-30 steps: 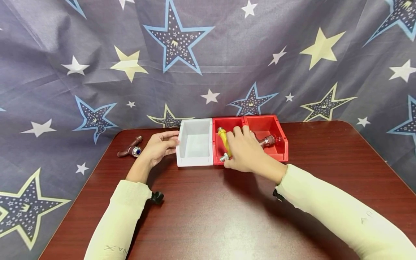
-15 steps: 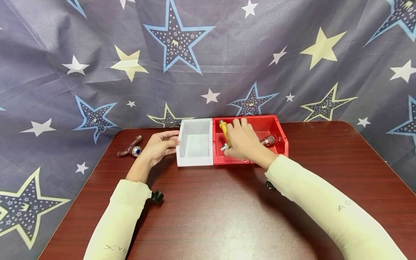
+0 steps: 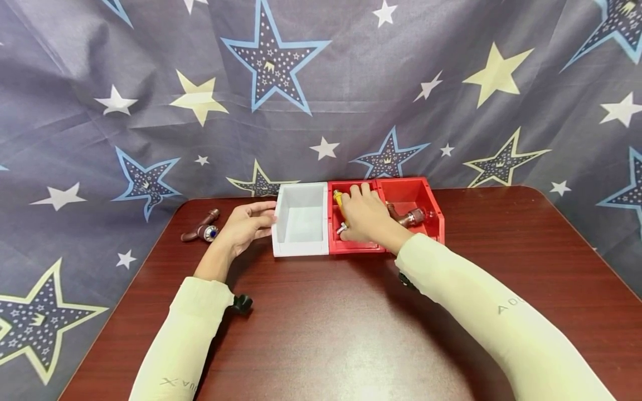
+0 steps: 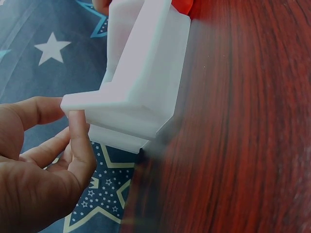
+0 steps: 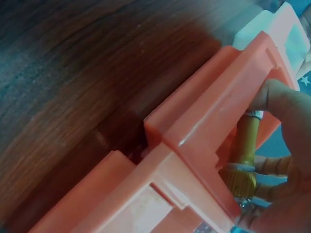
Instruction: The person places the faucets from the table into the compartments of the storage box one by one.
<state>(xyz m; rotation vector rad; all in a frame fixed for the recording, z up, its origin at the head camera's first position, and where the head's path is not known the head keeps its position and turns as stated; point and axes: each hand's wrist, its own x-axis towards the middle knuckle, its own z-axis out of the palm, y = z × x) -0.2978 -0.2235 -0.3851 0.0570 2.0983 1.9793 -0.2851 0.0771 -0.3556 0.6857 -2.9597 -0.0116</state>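
Observation:
My right hand (image 3: pixel 365 214) is down in the middle red bin (image 3: pixel 333 203), gripping a yellow tap (image 3: pixel 339 203) with a silvery end. In the right wrist view the thumb and fingertips are around the tap's body and its ribbed knob (image 5: pixel 239 182); part of the tap is hidden by the hand. On the left, my left hand (image 3: pixel 243 225) pinches the side edge of the white bin (image 4: pixel 146 92) between thumb and finger. Inside the right red bin (image 3: pixel 438 214) lies a brown tap (image 3: pixel 413 217) with a clear reddish end.
The three bins stand side by side on a dark red wooden table (image 3: pixel 311 323), near its back edge. Another brown tap (image 3: pixel 203 229) with a blue-centred knob lies at the table's left. A star-patterned cloth (image 3: pixel 331 83) hangs behind.
My right hand has moved back and left, lower into the middle red bin, with the yellow tap. More of the brown tap in the right bin now shows. The left hand has stayed put.

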